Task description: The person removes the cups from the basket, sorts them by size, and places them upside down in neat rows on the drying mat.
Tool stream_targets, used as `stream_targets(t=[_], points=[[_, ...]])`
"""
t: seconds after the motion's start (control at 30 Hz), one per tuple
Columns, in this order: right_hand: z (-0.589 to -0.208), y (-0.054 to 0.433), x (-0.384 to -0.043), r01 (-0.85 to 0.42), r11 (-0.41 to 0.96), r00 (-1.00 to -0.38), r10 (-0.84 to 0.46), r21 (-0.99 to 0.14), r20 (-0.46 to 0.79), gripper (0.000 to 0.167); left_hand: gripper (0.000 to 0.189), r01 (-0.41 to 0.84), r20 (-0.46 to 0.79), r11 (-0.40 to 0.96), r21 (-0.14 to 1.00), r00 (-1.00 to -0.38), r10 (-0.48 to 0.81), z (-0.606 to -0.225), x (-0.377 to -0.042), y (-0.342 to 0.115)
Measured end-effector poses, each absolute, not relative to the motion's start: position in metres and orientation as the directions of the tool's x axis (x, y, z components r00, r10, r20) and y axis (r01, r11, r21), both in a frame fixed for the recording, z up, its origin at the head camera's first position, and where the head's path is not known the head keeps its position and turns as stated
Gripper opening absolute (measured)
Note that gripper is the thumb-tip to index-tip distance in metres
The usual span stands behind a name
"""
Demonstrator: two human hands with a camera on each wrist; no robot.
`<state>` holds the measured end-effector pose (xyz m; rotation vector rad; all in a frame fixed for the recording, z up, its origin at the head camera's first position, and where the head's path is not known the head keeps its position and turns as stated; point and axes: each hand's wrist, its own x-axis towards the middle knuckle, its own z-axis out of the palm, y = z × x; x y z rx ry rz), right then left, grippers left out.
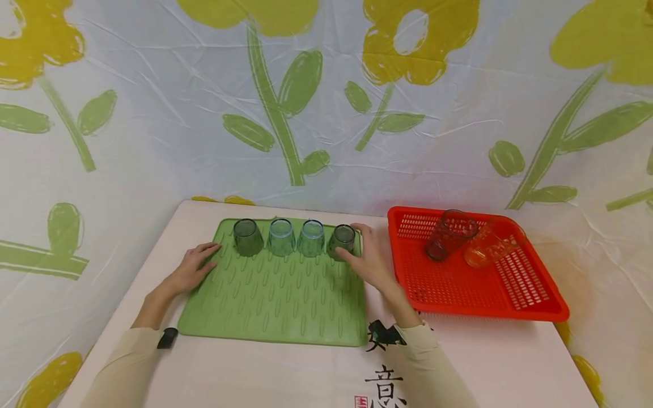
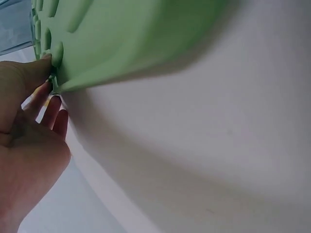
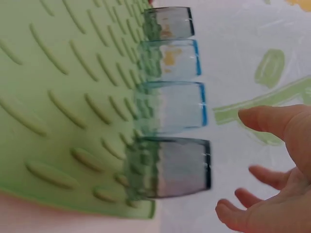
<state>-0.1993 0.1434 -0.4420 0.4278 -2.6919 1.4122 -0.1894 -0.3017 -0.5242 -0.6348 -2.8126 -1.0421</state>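
Note:
Four-sided and green, a ridged drying mat [image 1: 275,306] lies on the table. My left hand [image 1: 194,269] pinches its left edge; in the left wrist view the thumb [image 2: 36,72] is on top, with fingers around the rim. Along the far edge several glasses stand in a row, thick bases up: a grey glass [image 1: 248,239], a blue glass [image 1: 282,238], another blue glass [image 1: 311,239] and a second grey glass [image 1: 340,242] at the right. Beside that last one my right hand [image 1: 371,260] spreads its thumb and fingers. The right wrist view shows this hand [image 3: 277,179] apart from the grey glass.
A red plastic basket [image 1: 454,309] stands at the right of the mat. Inside it lean a dark-tinted glass [image 1: 449,235] and a clear glass [image 1: 490,246]. Behind the table hangs a flowered cloth [image 1: 194,130]. Black characters [image 1: 385,385] mark the tabletop in front.

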Motion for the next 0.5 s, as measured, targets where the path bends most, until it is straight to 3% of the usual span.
stream_targets(t=[0.33, 0.5], points=[[-0.411, 0.174, -0.202, -0.410, 0.530, -0.912, -0.228, -0.742, 0.340, 0.043, 0.045, 0.408, 0.222, 0.675, 0.615, -0.911, 0.348, -0.524, -0.189, -0.302], [-0.403, 0.192, -0.202, -0.399, 0.563, -0.915, -0.193, -0.724, 0.354, 0.036, 0.045, 0.372, 0.185, 0.672, 0.641, -0.924, 0.335, -0.524, -0.187, -0.302]])
